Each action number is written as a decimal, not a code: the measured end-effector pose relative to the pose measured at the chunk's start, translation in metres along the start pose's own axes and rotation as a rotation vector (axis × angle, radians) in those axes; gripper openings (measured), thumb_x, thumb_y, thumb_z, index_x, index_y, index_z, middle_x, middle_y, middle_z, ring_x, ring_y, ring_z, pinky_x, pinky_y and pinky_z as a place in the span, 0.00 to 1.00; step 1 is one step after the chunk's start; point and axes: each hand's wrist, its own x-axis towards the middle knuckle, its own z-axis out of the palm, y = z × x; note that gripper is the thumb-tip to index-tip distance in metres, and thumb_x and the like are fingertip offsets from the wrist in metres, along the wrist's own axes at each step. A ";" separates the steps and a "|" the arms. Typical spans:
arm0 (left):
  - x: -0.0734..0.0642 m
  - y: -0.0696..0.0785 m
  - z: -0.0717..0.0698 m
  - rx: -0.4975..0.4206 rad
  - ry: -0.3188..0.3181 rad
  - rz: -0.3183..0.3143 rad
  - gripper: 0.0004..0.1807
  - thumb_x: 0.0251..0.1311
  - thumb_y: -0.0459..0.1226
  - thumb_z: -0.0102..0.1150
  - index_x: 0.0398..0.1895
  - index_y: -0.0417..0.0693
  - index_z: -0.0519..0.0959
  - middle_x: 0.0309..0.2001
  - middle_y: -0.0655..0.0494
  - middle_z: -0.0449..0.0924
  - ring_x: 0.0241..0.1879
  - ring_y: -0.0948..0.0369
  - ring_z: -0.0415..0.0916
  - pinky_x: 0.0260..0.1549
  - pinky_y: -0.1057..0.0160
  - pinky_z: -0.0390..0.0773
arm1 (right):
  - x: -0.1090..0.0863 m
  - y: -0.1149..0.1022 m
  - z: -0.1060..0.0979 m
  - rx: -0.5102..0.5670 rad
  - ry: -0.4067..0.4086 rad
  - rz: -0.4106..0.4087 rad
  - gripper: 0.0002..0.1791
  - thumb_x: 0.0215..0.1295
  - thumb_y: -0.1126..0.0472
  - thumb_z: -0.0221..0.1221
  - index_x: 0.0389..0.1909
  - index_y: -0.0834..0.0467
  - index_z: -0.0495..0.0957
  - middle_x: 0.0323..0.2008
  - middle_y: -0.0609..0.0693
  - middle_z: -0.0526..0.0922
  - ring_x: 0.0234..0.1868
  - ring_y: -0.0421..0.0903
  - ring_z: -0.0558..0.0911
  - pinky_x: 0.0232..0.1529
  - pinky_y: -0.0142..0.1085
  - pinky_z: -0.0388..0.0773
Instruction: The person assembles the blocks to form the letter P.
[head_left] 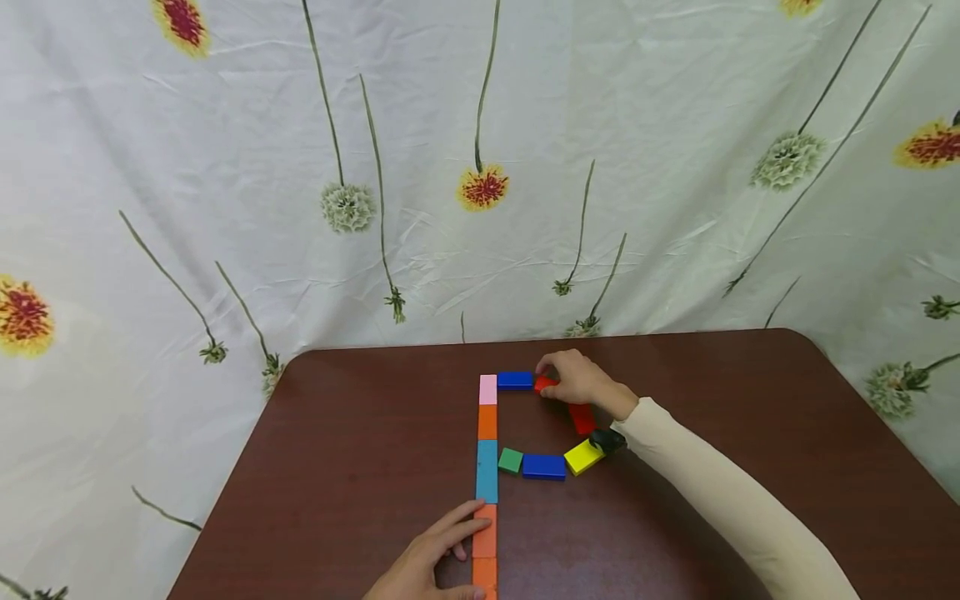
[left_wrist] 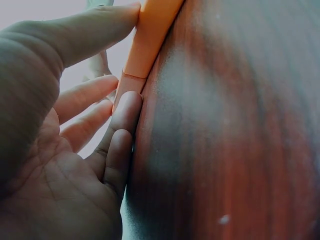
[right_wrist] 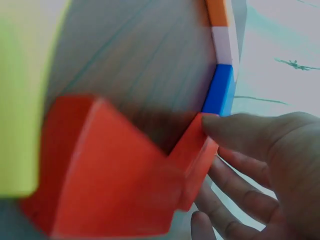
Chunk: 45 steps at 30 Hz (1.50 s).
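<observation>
At the far side of the table, my right hand [head_left: 579,380] pinches a small red block [right_wrist: 194,152] between thumb and fingers. One end of that block meets a blue block [head_left: 515,381]; its other end meets a second red block [head_left: 582,418]. My left hand [head_left: 429,557] lies along a straight column of blocks, its fairly straight fingers touching a salmon block [head_left: 485,531] and its thumb tip at an orange block [left_wrist: 150,40]. Farther up the column are a light blue block [head_left: 487,472], another orange block [head_left: 487,422] and a pink block [head_left: 488,389].
A green block [head_left: 511,461], a blue block [head_left: 543,467] and a yellow block [head_left: 582,457] curve from the column toward the second red block. The dark device at my right wrist overlaps the yellow block. Behind the brown table [head_left: 337,433] hangs a flowered cloth [head_left: 420,167].
</observation>
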 end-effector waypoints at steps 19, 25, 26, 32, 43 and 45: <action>0.001 -0.001 0.001 0.007 0.000 0.002 0.36 0.63 0.44 0.68 0.71 0.40 0.68 0.71 0.31 0.61 0.41 0.71 0.68 0.40 0.74 0.71 | -0.023 0.005 -0.010 0.046 0.045 0.038 0.19 0.63 0.56 0.68 0.52 0.60 0.81 0.51 0.56 0.84 0.44 0.50 0.80 0.48 0.45 0.81; 0.001 -0.001 0.002 0.003 0.001 0.026 0.36 0.63 0.42 0.68 0.72 0.39 0.67 0.70 0.29 0.61 0.40 0.71 0.68 0.40 0.74 0.71 | -0.048 0.018 -0.014 0.088 -0.032 0.092 0.23 0.60 0.57 0.71 0.52 0.64 0.79 0.50 0.59 0.83 0.43 0.52 0.80 0.47 0.47 0.80; 0.001 -0.001 0.002 0.001 0.000 0.027 0.36 0.63 0.42 0.68 0.72 0.39 0.67 0.70 0.29 0.61 0.40 0.71 0.68 0.40 0.74 0.71 | -0.051 0.020 -0.013 0.098 -0.041 0.101 0.23 0.60 0.57 0.71 0.51 0.64 0.78 0.49 0.59 0.83 0.44 0.52 0.80 0.48 0.47 0.81; 0.000 0.000 0.002 -0.005 0.001 0.013 0.37 0.63 0.42 0.68 0.72 0.40 0.67 0.71 0.30 0.60 0.41 0.71 0.69 0.40 0.74 0.71 | -0.057 0.026 -0.009 0.185 -0.023 0.109 0.24 0.61 0.59 0.70 0.54 0.66 0.76 0.45 0.59 0.84 0.41 0.51 0.82 0.48 0.45 0.82; 0.000 -0.002 0.002 0.004 0.007 0.024 0.36 0.63 0.43 0.68 0.72 0.39 0.68 0.71 0.30 0.61 0.40 0.71 0.68 0.40 0.74 0.71 | -0.054 0.024 -0.005 0.209 0.040 0.088 0.29 0.59 0.62 0.72 0.58 0.69 0.72 0.42 0.59 0.83 0.39 0.49 0.81 0.45 0.42 0.83; 0.000 -0.001 0.001 0.000 0.003 0.007 0.36 0.63 0.43 0.68 0.72 0.41 0.68 0.71 0.32 0.61 0.41 0.71 0.68 0.40 0.74 0.70 | -0.053 0.023 -0.005 0.218 0.048 0.093 0.28 0.58 0.63 0.72 0.56 0.68 0.73 0.42 0.58 0.83 0.39 0.49 0.81 0.45 0.43 0.83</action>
